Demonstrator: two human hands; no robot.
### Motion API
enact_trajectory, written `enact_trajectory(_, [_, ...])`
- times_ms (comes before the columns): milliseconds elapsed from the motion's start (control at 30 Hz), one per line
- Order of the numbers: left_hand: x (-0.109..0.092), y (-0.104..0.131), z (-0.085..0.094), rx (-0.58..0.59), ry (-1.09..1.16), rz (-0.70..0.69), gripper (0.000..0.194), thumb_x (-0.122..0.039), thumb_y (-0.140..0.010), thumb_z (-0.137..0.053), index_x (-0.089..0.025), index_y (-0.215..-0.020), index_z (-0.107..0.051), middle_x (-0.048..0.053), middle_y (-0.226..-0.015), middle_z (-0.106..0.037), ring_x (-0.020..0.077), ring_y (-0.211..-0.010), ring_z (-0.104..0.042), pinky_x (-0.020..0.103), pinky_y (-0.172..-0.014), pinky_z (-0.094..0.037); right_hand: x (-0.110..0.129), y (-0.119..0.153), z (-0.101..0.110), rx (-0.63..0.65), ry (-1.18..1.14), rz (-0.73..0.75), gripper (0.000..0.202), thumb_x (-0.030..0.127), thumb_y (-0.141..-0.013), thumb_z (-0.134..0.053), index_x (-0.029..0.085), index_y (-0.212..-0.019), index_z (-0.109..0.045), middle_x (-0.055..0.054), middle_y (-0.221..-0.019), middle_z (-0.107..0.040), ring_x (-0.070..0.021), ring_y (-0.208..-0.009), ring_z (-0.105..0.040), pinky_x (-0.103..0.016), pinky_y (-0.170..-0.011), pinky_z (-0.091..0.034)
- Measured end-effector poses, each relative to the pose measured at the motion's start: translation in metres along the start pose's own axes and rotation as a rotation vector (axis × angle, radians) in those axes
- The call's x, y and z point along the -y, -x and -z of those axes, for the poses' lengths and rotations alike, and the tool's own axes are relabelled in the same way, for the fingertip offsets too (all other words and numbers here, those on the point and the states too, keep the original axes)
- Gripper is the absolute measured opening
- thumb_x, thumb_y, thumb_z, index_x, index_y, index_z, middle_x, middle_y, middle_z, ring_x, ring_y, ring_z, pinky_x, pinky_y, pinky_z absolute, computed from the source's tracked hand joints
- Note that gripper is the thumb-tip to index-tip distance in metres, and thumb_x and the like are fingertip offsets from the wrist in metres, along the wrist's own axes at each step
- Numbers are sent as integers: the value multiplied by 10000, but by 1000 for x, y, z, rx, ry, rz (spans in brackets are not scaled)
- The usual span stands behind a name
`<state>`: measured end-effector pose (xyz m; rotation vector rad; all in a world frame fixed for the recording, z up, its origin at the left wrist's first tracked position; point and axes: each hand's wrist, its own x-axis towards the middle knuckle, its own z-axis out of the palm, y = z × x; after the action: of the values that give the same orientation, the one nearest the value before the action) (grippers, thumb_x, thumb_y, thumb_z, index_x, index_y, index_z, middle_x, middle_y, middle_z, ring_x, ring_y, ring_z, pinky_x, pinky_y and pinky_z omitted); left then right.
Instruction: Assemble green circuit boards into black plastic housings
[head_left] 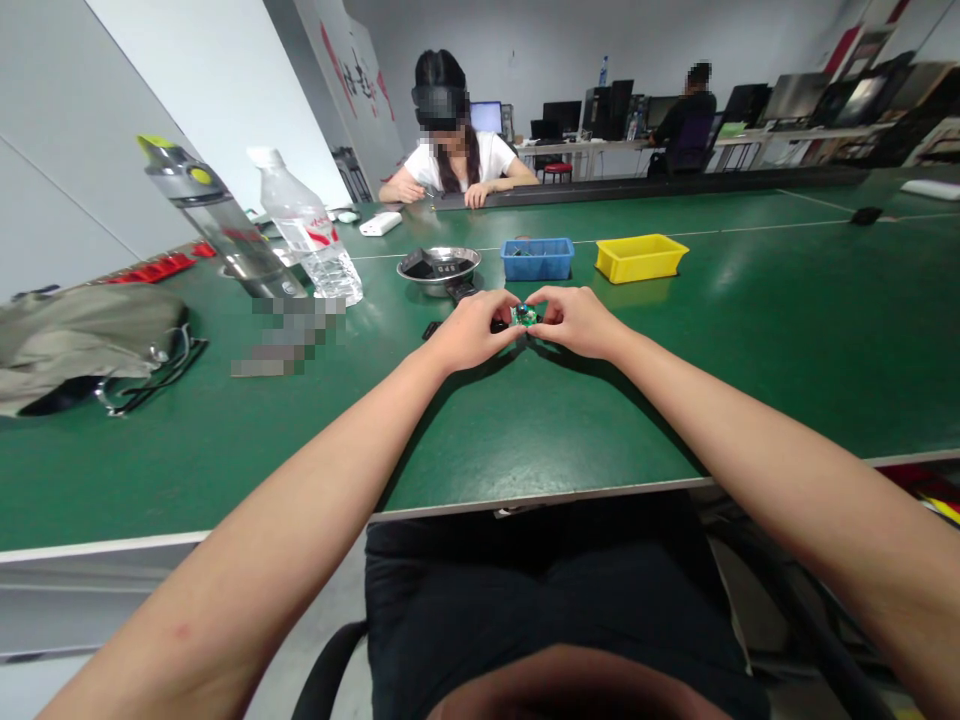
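Between my two hands, just above the green table, is a small green circuit board [526, 316] with a dark blue part on its top. My left hand [477, 330] is closed on its left edge with thumb and fingertips. From the right, my right hand [577, 320] pinches the opposite edge in the same way. Parts of the board are covered by fingers. Close to my left hand lie small black pieces [431, 329]. Just beyond it stands a metal bowl [439, 283] with black parts in it, one of them marked with pale characters.
Behind the hands are a blue bin [537, 262] with small parts and a yellow bin [642, 260]. Leftward stand a grey bottle [225, 225] and a clear plastic bottle [307, 230], near a cloth bag [90, 335] and glasses [154, 375]. Across the table sits a person [457, 150].
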<state>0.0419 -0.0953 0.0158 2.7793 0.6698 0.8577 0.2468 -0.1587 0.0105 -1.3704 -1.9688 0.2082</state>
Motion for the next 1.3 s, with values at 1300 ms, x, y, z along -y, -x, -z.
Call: enact_trajectory(1300, [2,0,4,-23,-72,-29,228,-364,-910,-695,-166,-1022,-714,65,-899,-717,213,-836,-630,350,-803,-486,7,0,2,-95,-61,28,160,272,-840,-706,174,-956,-757,7,-704,-693,-134,-604,-574,-261,-655,-432])
